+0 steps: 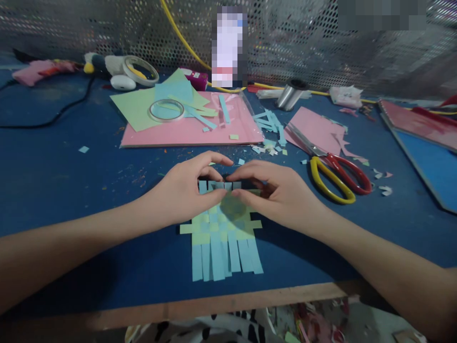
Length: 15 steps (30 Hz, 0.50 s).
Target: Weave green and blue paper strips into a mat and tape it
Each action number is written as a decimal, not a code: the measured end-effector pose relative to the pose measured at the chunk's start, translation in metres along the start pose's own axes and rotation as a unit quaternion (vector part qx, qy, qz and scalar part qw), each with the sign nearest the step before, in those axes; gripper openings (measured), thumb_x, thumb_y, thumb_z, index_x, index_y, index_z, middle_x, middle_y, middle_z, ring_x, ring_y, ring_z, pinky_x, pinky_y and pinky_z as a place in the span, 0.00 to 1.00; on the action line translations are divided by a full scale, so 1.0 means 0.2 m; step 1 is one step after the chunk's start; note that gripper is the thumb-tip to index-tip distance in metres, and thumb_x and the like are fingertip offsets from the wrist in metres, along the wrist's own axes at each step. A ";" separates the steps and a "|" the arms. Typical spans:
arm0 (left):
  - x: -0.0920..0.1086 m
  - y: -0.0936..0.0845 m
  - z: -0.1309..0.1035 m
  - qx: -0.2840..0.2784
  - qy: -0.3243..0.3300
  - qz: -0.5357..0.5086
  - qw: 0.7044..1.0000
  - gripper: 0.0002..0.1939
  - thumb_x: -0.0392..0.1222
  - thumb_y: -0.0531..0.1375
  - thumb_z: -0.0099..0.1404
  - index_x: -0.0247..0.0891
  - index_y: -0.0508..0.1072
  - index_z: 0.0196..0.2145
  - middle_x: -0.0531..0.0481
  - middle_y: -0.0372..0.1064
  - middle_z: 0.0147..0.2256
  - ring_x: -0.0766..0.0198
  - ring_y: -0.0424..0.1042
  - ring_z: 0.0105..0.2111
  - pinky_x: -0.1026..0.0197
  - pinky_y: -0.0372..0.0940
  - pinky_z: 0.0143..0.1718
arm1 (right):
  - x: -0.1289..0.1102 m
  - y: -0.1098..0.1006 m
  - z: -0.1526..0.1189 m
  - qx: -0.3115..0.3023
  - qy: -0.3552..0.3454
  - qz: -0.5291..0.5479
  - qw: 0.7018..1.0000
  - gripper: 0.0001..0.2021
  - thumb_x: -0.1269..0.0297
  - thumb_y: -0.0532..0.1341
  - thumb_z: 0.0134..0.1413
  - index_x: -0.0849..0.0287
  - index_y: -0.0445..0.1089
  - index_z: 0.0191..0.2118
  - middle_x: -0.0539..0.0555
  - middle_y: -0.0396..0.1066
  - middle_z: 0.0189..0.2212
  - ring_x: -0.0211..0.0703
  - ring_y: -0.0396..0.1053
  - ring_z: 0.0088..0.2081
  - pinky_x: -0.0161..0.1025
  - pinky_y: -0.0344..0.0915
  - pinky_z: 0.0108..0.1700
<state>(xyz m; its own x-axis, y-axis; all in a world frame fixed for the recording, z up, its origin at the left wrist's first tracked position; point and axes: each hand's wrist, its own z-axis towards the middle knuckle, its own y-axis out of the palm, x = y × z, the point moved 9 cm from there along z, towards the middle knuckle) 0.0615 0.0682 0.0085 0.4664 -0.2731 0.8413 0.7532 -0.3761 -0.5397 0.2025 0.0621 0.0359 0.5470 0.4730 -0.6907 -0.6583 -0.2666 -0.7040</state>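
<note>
A woven piece of green and blue paper strips [214,228] lies on the blue table, its loose blue ends fanned toward the front edge. At its far edge, my left hand [196,183] pinches the upturned blue strip ends between thumb and fingers. My right hand [271,190] is beside it, thumb and fingertips brought together at the same far edge, close to my left fingertips. The fingers partly hide the upper part of the weave, and a shadow falls on it.
Scissors with yellow and red handles [341,178] lie to the right. Behind are a pink paper pack [178,136], a tape roll [166,110], loose blue strips [269,122], pink paper [310,126] and a metallic spool [291,96]. A board [428,162] stands far right.
</note>
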 end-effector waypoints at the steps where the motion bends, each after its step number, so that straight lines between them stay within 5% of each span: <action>1: 0.00 0.00 0.00 0.000 0.000 0.000 1.000 0.22 0.44 0.64 0.66 0.46 0.69 0.57 0.55 0.79 0.38 0.62 0.77 0.35 0.63 0.61 0.29 | -0.03 -0.01 -0.01 0.014 -0.042 -0.031 0.999 0.09 0.65 0.65 0.63 0.55 0.79 0.47 0.57 0.77 0.46 0.42 0.73 0.37 0.37 0.69 0.35; 5: 0.00 0.01 0.01 -0.003 -0.005 0.003 1.000 0.23 0.40 0.63 0.64 0.46 0.69 0.57 0.55 0.80 0.39 0.60 0.78 0.37 0.62 0.65 0.34 | -0.10 0.01 -0.04 0.049 -0.154 -0.139 0.977 0.07 0.67 0.63 0.65 0.56 0.77 0.46 0.61 0.73 0.50 0.50 0.74 0.51 0.43 0.73 0.44; 15: 0.04 0.01 -0.02 0.029 0.044 0.120 0.991 0.27 0.38 0.62 0.63 0.44 0.67 0.60 0.52 0.77 0.46 0.56 0.76 0.46 0.58 0.67 0.46 | -0.16 0.05 -0.05 0.055 -0.237 -0.317 0.917 0.06 0.68 0.61 0.65 0.55 0.77 0.42 0.63 0.68 0.57 0.59 0.62 0.56 0.58 0.63 0.57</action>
<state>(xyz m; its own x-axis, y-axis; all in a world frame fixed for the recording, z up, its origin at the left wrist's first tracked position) 0.0643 0.0621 0.0143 0.5949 -0.4262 0.6815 0.6523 -0.2394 -0.7192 0.1833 0.0364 0.0507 0.5688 0.8223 0.0194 -0.3477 0.2618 -0.9003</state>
